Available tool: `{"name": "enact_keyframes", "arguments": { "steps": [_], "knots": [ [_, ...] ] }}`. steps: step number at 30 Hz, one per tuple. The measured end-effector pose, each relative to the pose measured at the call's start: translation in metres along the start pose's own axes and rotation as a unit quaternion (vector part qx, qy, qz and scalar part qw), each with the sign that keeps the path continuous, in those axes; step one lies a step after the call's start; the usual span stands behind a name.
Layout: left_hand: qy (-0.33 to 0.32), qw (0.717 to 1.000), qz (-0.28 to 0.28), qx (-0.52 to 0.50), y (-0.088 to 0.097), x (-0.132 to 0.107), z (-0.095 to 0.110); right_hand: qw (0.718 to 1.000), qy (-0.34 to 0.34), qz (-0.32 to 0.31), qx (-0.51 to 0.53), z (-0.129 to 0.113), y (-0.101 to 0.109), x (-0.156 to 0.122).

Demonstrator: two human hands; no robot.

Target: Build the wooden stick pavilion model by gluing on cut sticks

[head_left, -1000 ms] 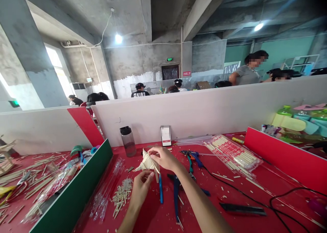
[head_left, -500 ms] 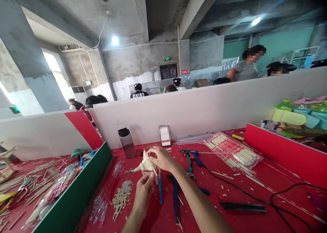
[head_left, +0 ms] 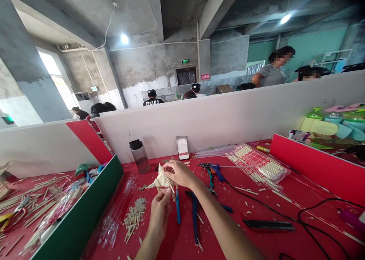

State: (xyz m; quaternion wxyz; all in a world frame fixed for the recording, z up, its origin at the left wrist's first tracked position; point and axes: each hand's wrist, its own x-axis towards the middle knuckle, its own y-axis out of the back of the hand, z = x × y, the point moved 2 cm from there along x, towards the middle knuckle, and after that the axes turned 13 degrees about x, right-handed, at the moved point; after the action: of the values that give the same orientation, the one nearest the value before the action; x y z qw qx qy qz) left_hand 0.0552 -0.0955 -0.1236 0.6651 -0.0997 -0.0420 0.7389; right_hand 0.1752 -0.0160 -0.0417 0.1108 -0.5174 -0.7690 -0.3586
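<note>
So the piece here is a small pale stick model point(head_left: 164, 181), mostly rows of thin sticks side by side, between both hands near the middle of the red table point(head_left: 234, 239). Can't tell if its underside touches the table. A slim blue tool point(head_left: 178, 208) lies just beside it, with some dark blue-handled pliers point(head_left: 195, 218) a bit to the right. Left of the hands there's a heap of cut stick bits point(head_left: 134, 214), and behind the model stand a water bottle point(head_left: 139, 157) and a phone point(head_left: 182, 149). Farther right: glue gun point(head_left: 218, 172) with its cord, then a bag of sticks point(head_left: 262, 165).

My worry would be squeezing too hard: thin sticks could snap, or a joint could shift if its glue is soft. A sleeveless forearm dragging over that pliers handle might jolt things too.

Fingers: the right hand point(head_left: 179, 174) pinches the upper part, fingertips nearly together with just the model between. The left hand point(head_left: 160, 206) has thumb and forefinger closed on the lower edge, apparently gripping a jutting stick; exact contact's too small to make out.
</note>
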Motion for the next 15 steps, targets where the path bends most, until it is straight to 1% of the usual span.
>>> {"name": "enact_keyframes", "arguments": {
  "steps": [2, 3, 4, 5, 6, 8, 10, 11, 12, 13, 14, 15],
  "knots": [
    [0.003, 1.0, -0.01, -0.002, 0.001, -0.001, 0.005, 1.0, 0.002, -0.001, 0.002, 0.001, 0.0, 0.0],
    [0.009, 1.0, -0.026, 0.003, 0.002, -0.001, 0.008, 1.0, 0.004, -0.001, 0.004, 0.001, 0.0, -0.001],
    [0.018, 0.998, -0.05, 0.017, 0.005, -0.001, 0.013, 1.0, 0.005, -0.001, 0.006, 0.001, 0.0, -0.001],
    [0.026, 0.995, -0.086, 0.045, 0.008, -0.002, 0.018, 1.0, 0.006, -0.001, 0.007, 0.002, 0.001, -0.001],
    [0.032, 0.986, -0.132, 0.094, 0.011, -0.003, 0.023, 1.0, 0.005, -0.002, 0.009, 0.002, 0.001, -0.001],
    [0.024, 0.955, -0.21, 0.206, 0.021, -0.005, 0.034, 1.0, 0.0, -0.002, 0.012, 0.002, 0.001, -0.001],
    [0.031, 0.924, -0.253, 0.286, 0.034, -0.005, 0.04, 1.0, -0.002, -0.003, 0.013, 0.001, 0.001, -0.001],
    [0.038, 0.91, -0.258, 0.323, 0.042, -0.003, 0.041, 1.0, -0.002, -0.003, 0.014, 0.001, 0.001, -0.001],
    [0.038, 0.899, -0.251, 0.356, 0.051, 0.0, 0.041, 1.0, -0.002, -0.003, 0.015, 0.002, 0.001, -0.001],
    [0.027, 0.889, -0.232, 0.394, 0.061, 0.005, 0.041, 1.0, -0.001, -0.003, 0.015, 0.002, 0.001, -0.001],
    [0.007, 0.878, -0.196, 0.436, 0.073, 0.01, 0.041, 1.0, -0.001, -0.004, 0.016, 0.002, 0.001, -0.001],
    [-0.016, 0.873, -0.128, 0.47, 0.086, 0.016, 0.042, 1.0, 0.0, -0.005, 0.016, 0.002, 0.001, -0.001]
  ]
}}
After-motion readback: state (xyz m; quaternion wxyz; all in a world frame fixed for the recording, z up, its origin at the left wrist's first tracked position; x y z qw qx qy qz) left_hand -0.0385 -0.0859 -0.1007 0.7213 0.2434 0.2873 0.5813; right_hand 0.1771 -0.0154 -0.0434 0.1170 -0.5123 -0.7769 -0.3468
